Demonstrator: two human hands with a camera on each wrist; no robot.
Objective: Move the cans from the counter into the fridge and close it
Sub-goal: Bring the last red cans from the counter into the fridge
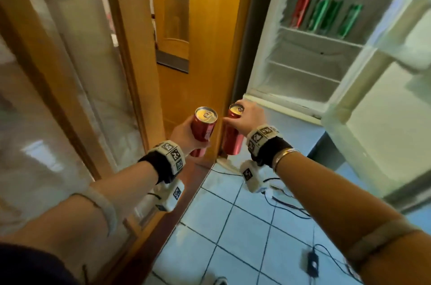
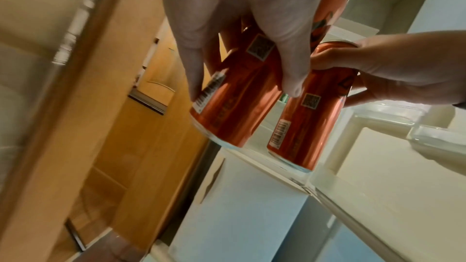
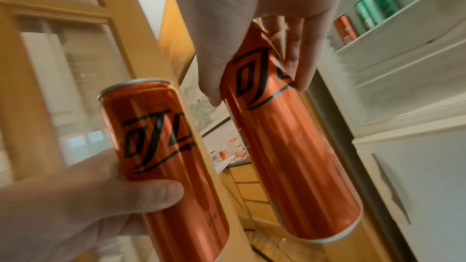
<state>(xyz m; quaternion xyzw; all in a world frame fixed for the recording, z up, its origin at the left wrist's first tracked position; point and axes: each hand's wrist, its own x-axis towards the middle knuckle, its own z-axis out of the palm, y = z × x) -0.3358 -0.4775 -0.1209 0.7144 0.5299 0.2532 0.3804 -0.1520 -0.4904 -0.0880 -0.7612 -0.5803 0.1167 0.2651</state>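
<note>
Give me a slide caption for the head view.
Left hand and right hand each carry a red can toward the open fridge.

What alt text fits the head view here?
Two bare hands each hold a tall red aluminium can upright before an open white fridge: the left hand grips one red can round its side, the right hand holds the other red can near its top. A red can and green cans already stand on the fridge's top shelf.
</note>
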